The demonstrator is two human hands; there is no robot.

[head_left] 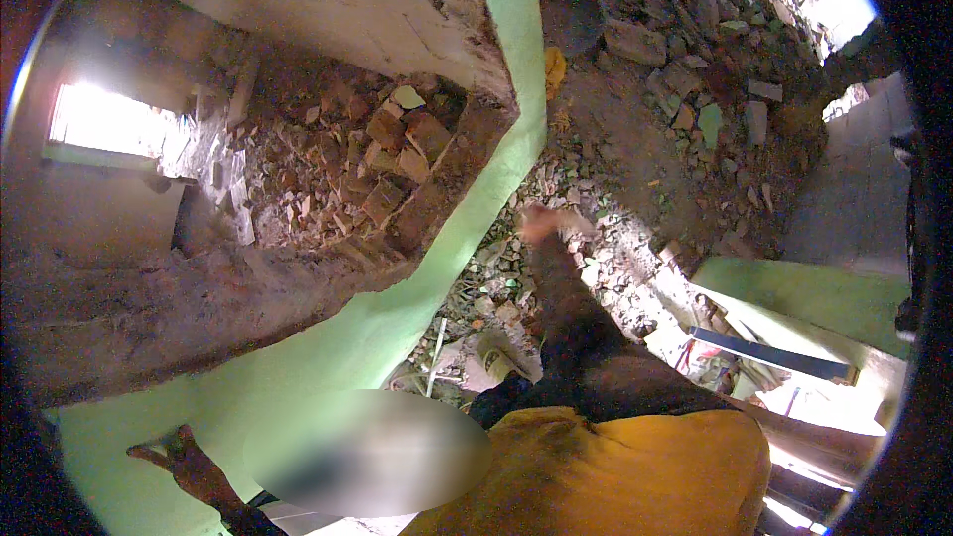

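Note:
My left hand (184, 462) is at the lower left, against the light green wall (328, 347), with its fingers spread and nothing visible in them. Whether it presses on the wall I cannot tell. My right arm, in a dark sleeve, stretches forward over the broken rubble (506, 278). At its end my right hand (541, 224) is smeared by motion. A pale smear lies beside its fingers, and I cannot make out whether it is a held piece. Orange cloth (635, 467) covers the lower middle, and a shoe (499, 355) stands on the debris.
Beyond the wall's broken edge lies a heap of bricks (402, 144). More rubble (705, 89) covers the far right, near a dark round pan-like thing (574, 22) and a yellow object (555, 69). A dark bar (769, 352) lies at right. A blurred patch hides part of the lower left.

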